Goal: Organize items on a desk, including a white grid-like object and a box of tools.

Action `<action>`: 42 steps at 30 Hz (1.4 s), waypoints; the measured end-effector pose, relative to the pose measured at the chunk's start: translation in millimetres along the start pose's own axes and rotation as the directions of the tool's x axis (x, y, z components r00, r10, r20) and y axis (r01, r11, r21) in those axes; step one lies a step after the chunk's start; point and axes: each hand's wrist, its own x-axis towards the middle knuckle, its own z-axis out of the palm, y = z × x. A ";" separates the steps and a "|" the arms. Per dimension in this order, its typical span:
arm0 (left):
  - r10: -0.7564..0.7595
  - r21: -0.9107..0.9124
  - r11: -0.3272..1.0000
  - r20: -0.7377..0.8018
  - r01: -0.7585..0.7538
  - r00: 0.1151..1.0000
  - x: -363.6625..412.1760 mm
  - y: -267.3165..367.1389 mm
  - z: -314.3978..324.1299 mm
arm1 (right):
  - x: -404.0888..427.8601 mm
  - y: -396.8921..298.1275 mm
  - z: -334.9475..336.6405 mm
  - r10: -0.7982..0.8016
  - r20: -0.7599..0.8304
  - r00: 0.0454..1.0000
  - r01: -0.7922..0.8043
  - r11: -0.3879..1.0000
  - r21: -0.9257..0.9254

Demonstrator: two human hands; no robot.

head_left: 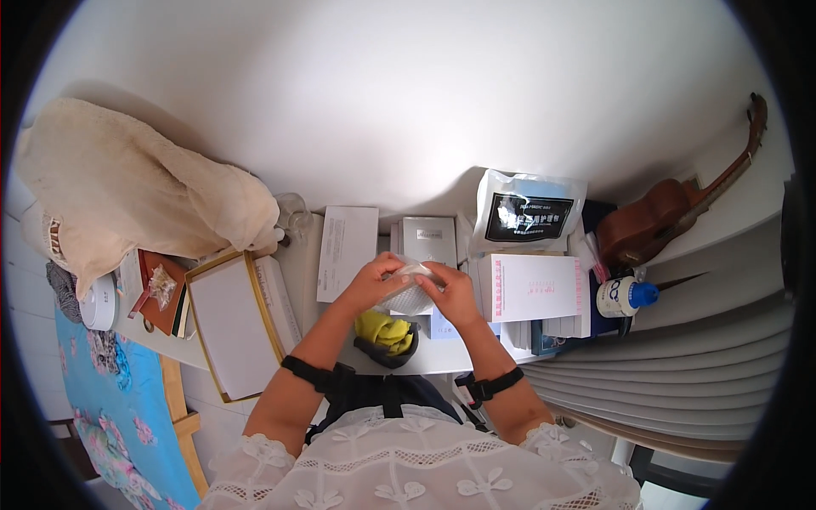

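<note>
A pale, translucent bundle with a fine mesh-like texture (410,299) is held up over the table. My left hand (377,280) grips its upper left side, and my right hand (450,292) pinches it at the upper right, the thumbs close together. What is inside it cannot be told. Just below and left of it, a dark bowl-like holder (392,362) contains a yellow-green cloth (386,333). Behind my hands lie a white box (347,255) and a silver-grey box (440,236). A pale blue box (446,326) is partly hidden by my right hand.
A gold-rimmed tray (207,344) lies left, near a beige cloth cover (153,185). At right are a white box with pink print (532,287), a plastic pouch (532,210), a blue-capped bottle (618,296), a ukulele-like instrument (656,217) and a grey curtain (688,357).
</note>
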 end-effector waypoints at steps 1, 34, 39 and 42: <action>0.158 0.188 0.972 -0.068 -0.143 0.985 -0.1 -2.5 -0.2 | -0.4 -1.0 -1.1 0.049 0.031 0.998 -0.050 0.998 0.037; -0.422 -0.666 0.744 -0.405 0.055 0.811 106.7 -93.3 15.6 | -42.8 56.5 49.1 0.807 0.314 0.500 -0.535 0.003 0.845; -0.357 -0.596 0.803 -0.492 -0.008 0.794 119.1 -95.9 13.5 | -40.7 58.5 51.3 0.758 0.334 0.560 -0.626 0.123 0.770; -0.303 -0.384 0.922 -0.629 0.052 0.716 123.4 -88.4 18.2 | -41.1 64.1 58.1 0.569 0.025 0.822 -0.443 0.611 0.656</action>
